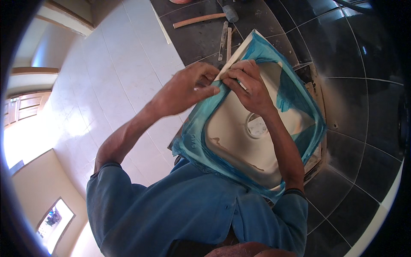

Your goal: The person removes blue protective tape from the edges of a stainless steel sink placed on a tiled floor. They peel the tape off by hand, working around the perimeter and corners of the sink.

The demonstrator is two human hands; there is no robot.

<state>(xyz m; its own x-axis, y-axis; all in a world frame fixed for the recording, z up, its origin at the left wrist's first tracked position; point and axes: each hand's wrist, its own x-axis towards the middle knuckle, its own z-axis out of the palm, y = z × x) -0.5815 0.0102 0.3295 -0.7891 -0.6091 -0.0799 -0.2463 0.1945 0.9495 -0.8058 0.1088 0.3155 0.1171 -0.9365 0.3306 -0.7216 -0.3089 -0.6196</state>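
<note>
A cream sink basin (pixel 233 128) with a round drain opening lies in front of me, tilted corner-wise. Crumpled blue plastic film (pixel 197 128) covers much of its rim and part of its inside. At the far left edge, a cream strip of rim (pixel 239 58) shows bare. My right hand (pixel 252 88) reaches over the basin, its fingers pinched on the film at that edge. Just left of it, my left hand (pixel 184 90) has curled fingers by the rim and its thumb apart, near the film. What lies under the left fingertips is hidden.
On the dark tiled counter (pixel 192 36) beyond the sink lie a mallet (pixel 230 14) with a wooden handle and two narrow sticks (pixel 223 40). Dark glossy wall tiles (pixel 346 103) stand close on the right. Pale floor tiles (pixel 115 77) spread to the left.
</note>
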